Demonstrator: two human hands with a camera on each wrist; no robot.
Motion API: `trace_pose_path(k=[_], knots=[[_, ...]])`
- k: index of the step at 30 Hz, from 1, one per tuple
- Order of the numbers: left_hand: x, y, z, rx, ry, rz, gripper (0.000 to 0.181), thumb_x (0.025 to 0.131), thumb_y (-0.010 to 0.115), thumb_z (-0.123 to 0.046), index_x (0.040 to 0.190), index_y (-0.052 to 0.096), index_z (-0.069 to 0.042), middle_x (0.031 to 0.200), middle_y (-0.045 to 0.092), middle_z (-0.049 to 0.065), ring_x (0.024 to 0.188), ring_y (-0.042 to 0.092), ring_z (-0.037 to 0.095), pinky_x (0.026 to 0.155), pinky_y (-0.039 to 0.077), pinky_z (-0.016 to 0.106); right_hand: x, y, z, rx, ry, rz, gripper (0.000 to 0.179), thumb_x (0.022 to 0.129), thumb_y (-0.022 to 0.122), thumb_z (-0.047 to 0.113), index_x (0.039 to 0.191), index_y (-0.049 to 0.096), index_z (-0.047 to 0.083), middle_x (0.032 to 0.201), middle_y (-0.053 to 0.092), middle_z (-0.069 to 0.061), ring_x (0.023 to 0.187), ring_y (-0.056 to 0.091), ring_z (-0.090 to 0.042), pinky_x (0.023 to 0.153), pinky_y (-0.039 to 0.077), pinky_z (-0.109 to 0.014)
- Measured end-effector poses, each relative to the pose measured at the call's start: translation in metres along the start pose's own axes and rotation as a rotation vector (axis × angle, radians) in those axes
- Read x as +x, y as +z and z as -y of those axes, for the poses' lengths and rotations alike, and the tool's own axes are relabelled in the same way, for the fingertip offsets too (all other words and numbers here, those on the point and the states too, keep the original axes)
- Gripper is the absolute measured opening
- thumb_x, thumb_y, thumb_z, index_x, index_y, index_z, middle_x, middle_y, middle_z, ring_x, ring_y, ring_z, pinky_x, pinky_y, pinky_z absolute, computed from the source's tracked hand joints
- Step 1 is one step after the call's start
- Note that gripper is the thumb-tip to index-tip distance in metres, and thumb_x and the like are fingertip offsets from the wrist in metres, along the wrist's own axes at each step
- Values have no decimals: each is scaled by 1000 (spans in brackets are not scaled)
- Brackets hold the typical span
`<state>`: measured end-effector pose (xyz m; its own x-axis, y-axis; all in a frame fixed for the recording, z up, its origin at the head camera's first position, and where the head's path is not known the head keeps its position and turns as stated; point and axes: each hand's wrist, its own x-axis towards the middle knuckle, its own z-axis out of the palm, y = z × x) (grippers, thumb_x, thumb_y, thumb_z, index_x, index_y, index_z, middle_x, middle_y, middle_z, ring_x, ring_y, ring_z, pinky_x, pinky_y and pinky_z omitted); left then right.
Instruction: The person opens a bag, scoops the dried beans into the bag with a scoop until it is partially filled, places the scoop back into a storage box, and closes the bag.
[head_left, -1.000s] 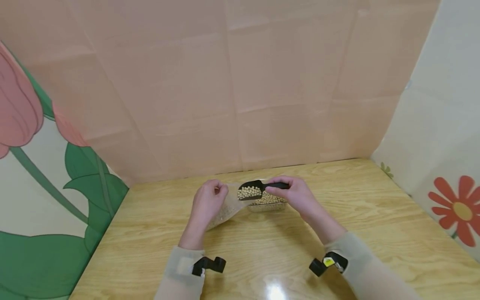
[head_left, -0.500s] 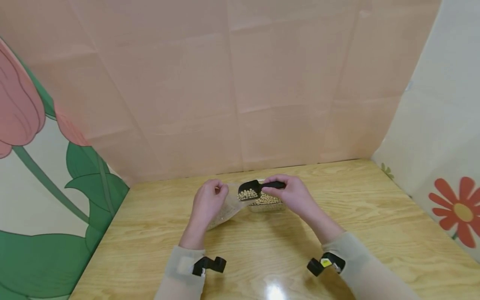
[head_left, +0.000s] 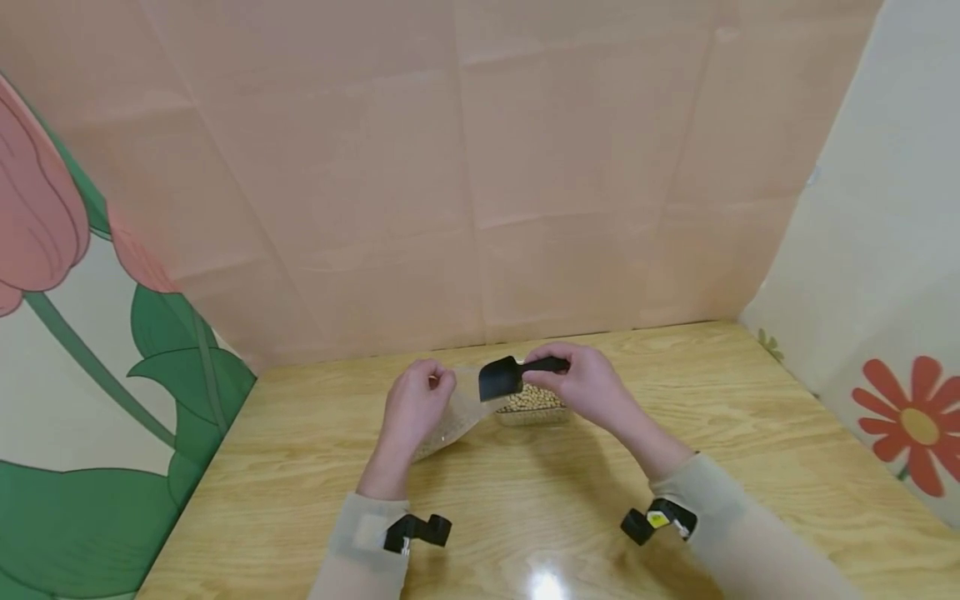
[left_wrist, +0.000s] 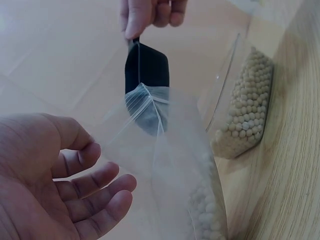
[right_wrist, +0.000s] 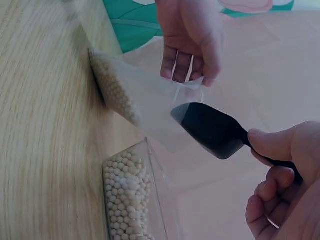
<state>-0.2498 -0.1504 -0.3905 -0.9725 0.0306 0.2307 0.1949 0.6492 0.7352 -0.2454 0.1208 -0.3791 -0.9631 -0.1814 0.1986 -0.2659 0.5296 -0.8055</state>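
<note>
Nearest, the left sleeve [head_left: 360, 533] and right sleeve [head_left: 738, 533] reach in over the near part of the table [head_left: 285, 467], each with a black camera at the wrist. Beyond them, the left hand [head_left: 420, 396] pinches the rim of a clear bag [head_left: 457, 412] between thumb and forefinger, its other fingers loosely bent, probably to keep the limp mouth raised and spread. The bag slants down to the table, beans [left_wrist: 204, 212] gathered in its bottom, and that weight likely steadies it. The right hand [head_left: 588, 387] grips the black scoop [head_left: 500, 379] by its handle, the back of the bowl turned up and its tip inside the bag's mouth; tilted so, it should guide beans inward rather than onto the wood. Whether any remain in the bowl is hidden. Just beside the bag, towards the table's far edge and about midway between its side edges, a clear box [head_left: 532, 417] of beans sits below the right hand, a placing that seems to keep scooping short. Behind the far edge hangs a pink sheet [head_left: 480, 167].
</note>
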Motion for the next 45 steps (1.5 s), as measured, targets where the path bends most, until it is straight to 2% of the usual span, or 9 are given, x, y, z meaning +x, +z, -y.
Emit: trace_pose_path(k=[3, 5, 10, 18, 20, 27, 30, 39, 45], knots=[[0, 1, 1, -1, -3, 2, 18, 105, 64, -19, 92, 74, -11, 109, 74, 10, 103, 70, 29, 93, 56, 51, 0, -7, 1, 11, 9, 6, 23, 98, 86, 27, 119, 82, 16, 90, 69, -7, 65, 49, -18, 59, 42, -31], [1, 1, 1, -2, -5, 3, 18, 105, 64, -19, 93, 75, -11, 109, 75, 10, 103, 70, 29, 93, 56, 50, 0, -12, 0, 14, 21, 5, 25, 99, 86, 29, 120, 83, 16, 109, 74, -9, 70, 51, -19, 62, 44, -32], [0, 1, 1, -1, -1, 5, 18, 105, 64, -19, 92, 74, -10, 106, 74, 9, 99, 69, 28, 90, 56, 50, -1, -26, -5, 28, 67, -9, 30, 99, 85, 32, 124, 83, 16, 142, 70, -13, 83, 56, -23, 68, 46, -35], [1, 1, -1, -5, 7, 6, 18, 104, 64, -18, 93, 74, -9, 107, 74, 10, 101, 69, 29, 91, 56, 50, -3, -47, -24, 23, 114, -57, 35, 99, 85, 35, 126, 82, 13, 146, 70, -12, 126, 65, -32, 91, 52, -40], [2, 1, -1, -7, 11, 7, 18, 104, 63, -19, 92, 74, -10, 107, 75, 10, 101, 70, 29, 91, 56, 50, -4, -52, -27, 1, 116, -57, 35, 100, 84, 35, 127, 82, 13, 146, 69, -13, 125, 66, -33, 91, 52, -40], [1, -1, -1, 4, 15, -12, 18, 103, 65, -19, 90, 74, -10, 104, 75, 10, 99, 70, 30, 91, 56, 51, -1, -62, -36, -81, 110, -30, 35, 101, 83, 34, 127, 81, 11, 139, 71, -18, 86, 59, -26, 70, 48, -37], [0, -2, -1, 5, 12, -10, 18, 104, 64, -19, 91, 74, -9, 105, 75, 10, 101, 71, 30, 91, 56, 51, 2, -64, -40, -117, 102, -21, 34, 100, 84, 33, 126, 81, 11, 135, 72, -19, 79, 56, -24, 67, 46, -37], [0, -2, 0, 4, 20, -14, 18, 103, 64, -17, 91, 74, -9, 104, 75, 10, 100, 71, 30, 91, 56, 52, 8, -70, -47, -215, 68, 2, 32, 100, 84, 31, 124, 82, 10, 143, 67, -26, 80, 59, -25, 68, 47, -38], [0, -2, 1, 3, 16, -18, 18, 103, 64, -17, 91, 74, -9, 104, 74, 10, 99, 70, 30, 91, 56, 51, 13, -70, -48, -274, 51, 37, 27, 100, 84, 31, 119, 83, 12, 128, 75, -20, 85, 62, -25, 72, 48, -39]])
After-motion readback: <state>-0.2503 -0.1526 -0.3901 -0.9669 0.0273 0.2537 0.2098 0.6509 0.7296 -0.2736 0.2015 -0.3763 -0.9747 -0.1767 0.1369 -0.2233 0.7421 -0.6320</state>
